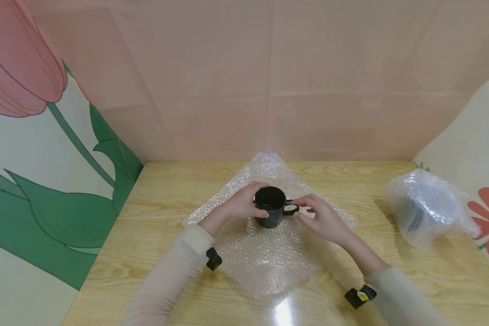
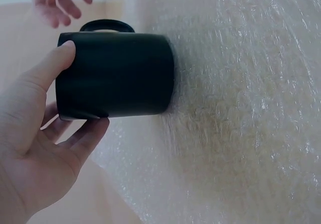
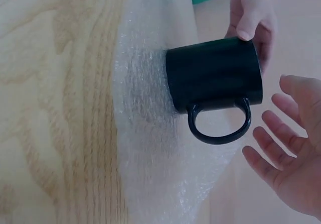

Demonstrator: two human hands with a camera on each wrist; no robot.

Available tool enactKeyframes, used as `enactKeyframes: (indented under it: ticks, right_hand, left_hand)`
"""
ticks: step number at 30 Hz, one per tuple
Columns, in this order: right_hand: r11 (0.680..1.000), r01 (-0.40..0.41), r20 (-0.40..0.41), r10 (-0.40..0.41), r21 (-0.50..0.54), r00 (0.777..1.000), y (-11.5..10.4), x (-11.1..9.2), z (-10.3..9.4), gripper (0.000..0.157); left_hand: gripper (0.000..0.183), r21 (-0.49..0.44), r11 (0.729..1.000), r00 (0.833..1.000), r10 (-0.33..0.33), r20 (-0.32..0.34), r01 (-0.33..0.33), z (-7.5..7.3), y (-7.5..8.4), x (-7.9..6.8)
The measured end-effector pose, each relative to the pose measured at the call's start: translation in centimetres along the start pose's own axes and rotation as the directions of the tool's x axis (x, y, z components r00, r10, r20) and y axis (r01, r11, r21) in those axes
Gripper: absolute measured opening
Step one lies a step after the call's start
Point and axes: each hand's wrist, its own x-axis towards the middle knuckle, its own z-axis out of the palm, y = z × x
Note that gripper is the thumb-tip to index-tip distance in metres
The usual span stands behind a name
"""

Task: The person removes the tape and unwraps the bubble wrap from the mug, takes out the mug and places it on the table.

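A black mug (image 1: 270, 213) stands upright on a sheet of bubble wrap (image 1: 265, 267), its handle (image 3: 220, 137) pointing to the right. My left hand (image 1: 244, 202) grips the mug near its rim, thumb on the near side and fingers round the far side; the left wrist view shows this hold (image 2: 47, 138). Close by the handle is my right hand (image 1: 322, 218), its fingers loosely spread. In the right wrist view that hand (image 3: 296, 153) is apart from the mug, with nothing in it.
On the wooden table (image 1: 146, 217), to the right, sits a bundle wrapped in bubble wrap (image 1: 428, 206) with something dark inside. A pinkish cloth backdrop (image 1: 269, 90) hangs behind the table's far edge. Flower-painted walls flank both sides.
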Motion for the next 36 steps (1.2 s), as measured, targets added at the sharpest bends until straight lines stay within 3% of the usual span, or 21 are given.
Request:
enactKeyframes:
  ticks: [6,16,26,36]
  right_hand:
    - [0.998,-0.059,-0.012,0.059,0.009,0.998,0.7,0.9,0.6,0.029]
    - [0.989,-0.14,0.039,0.138,0.055,0.99,1.9,1.3,1.4,0.031]
    - [0.976,-0.176,0.009,0.177,0.13,0.984,2.6,1.6,2.4,0.03]
    - [0.969,-0.195,0.001,0.197,0.152,0.98,3.3,1.6,3.0,0.028]
  left_hand:
    - [0.082,-0.021,1.0,1.0,0.003,-0.005,-0.003,0.0,-0.1,0.0]
    - [0.083,-0.065,0.998,1.0,-0.002,-0.019,0.001,0.3,-0.2,0.0]
    - [0.089,-0.121,0.993,0.998,-0.008,-0.055,0.001,0.9,-0.5,0.1]
    - [0.087,-0.332,0.943,0.996,-0.047,-0.071,0.021,1.3,-0.9,-0.5]
